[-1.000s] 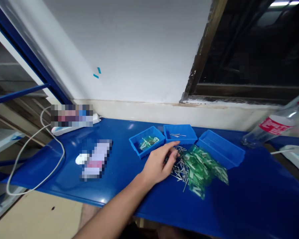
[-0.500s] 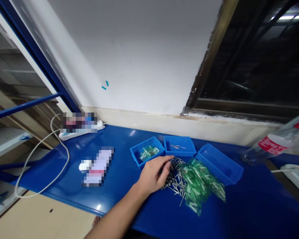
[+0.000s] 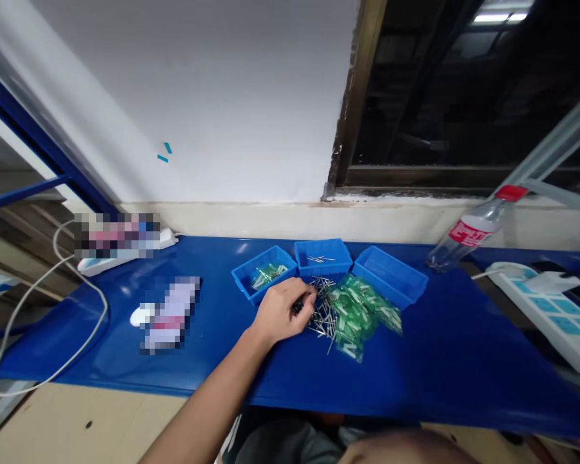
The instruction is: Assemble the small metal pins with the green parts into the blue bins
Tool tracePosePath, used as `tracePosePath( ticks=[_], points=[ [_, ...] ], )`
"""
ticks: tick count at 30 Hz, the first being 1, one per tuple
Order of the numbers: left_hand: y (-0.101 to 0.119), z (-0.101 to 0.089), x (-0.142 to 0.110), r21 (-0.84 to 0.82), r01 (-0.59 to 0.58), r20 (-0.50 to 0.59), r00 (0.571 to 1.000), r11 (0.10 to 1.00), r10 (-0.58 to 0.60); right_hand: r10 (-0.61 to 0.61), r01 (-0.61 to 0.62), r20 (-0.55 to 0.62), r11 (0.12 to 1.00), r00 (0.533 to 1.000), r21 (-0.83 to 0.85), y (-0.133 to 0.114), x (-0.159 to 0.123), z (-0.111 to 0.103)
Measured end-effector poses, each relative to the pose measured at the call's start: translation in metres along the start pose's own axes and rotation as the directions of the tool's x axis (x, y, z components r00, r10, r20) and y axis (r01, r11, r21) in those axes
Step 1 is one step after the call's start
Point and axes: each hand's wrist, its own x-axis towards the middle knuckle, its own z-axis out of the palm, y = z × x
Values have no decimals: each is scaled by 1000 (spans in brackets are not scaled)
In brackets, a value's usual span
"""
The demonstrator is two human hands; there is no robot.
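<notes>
My left hand [image 3: 286,312] reaches in from the lower left, back upward, over the left side of a pile of thin metal pins [image 3: 325,317] on the blue table. Its fingers are curled in toward the thumb. Something dark shows between them, too small to make out. Right of the pins, touching them, lies a heap of green plastic packets [image 3: 355,316] with white pieces. Behind stand three blue bins: the left bin [image 3: 252,298] holds a few packets, the middle bin [image 3: 336,265] a few pins, and the right bin [image 3: 391,274] looks bare. At the bottom edge, a bare-skinned shape, perhaps my right hand [image 3: 410,448], shows no fingers.
A blurred-out phone-like object [image 3: 174,312] and a small white item [image 3: 140,316] lie on the left. A power strip [image 3: 109,259] with a looping white cable is behind them. At the right stand a plastic bottle [image 3: 471,232] and another power strip [image 3: 546,316].
The view has shifted, bringing the right power strip and my lap further into sight. My left hand has drawn back slightly from the bins, its fingers more curled.
</notes>
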Motion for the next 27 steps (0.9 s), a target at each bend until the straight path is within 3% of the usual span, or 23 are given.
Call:
tracePosePath(
  ticks=[3, 6, 7, 9, 14, 20, 27],
  points=[
    [0, 1, 0, 37, 19, 3, 1000, 999, -19, -31, 35, -85, 998, 996, 43, 13, -14, -49],
    [-1, 2, 0, 62, 58, -34, 998, 996, -56, 51, -76, -389, 996, 920, -50, 36, -3, -94],
    [-1, 3, 0, 68, 75, -53, 996, 995, -72, 31, -92, -434, 989, 901, -120, 46, 5, -103],
    [-2, 3, 0, 78, 100, -84, 992, 992, -94, -33, -70, -424, 972, 905, -225, 64, 26, -113],
    [0, 5, 0, 88, 125, -151, 982, 988, -111, -177, 37, -334, 921, 926, -387, 94, 65, -100],
    [14, 7, 6, 98, 89, -192, 979, 991, -69, -241, 38, -381, 882, 893, -470, 113, 79, -81],
    [29, 11, 51, 81, 36, -78, 997, 996, -30, -15, -220, -473, 872, 881, -438, 110, 82, -74]
  ],
)
